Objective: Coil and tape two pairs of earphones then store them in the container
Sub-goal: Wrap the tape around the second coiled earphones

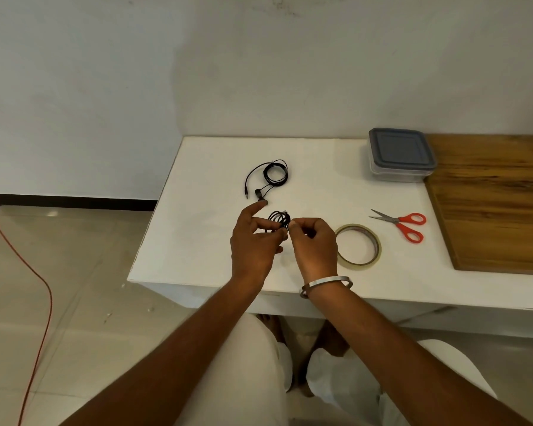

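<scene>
Both forearms reach in from the near edge, w/ a bangle (326, 284) on the right wrist. White table (197, 241) fills the centre; wood board (493, 198) lies on its right part. Container (401, 154), lid on, sits at the far edge, touching the board's far-left corner. Tape roll (358, 245) lies flat just right of the right hand (316, 241), and red scissors (402, 224) lie between roll and board. Left hand (253, 241) grips a black coil (279, 221) held above the table, index finger sticking out straight; right hand pinches at the coil's right side, prob. a bit of tape, too small to tell. Second earphones (270, 179) lie loosely looped farther back on the table, apart from the hands. Red cable (34, 272) runs across the floor at left.
</scene>
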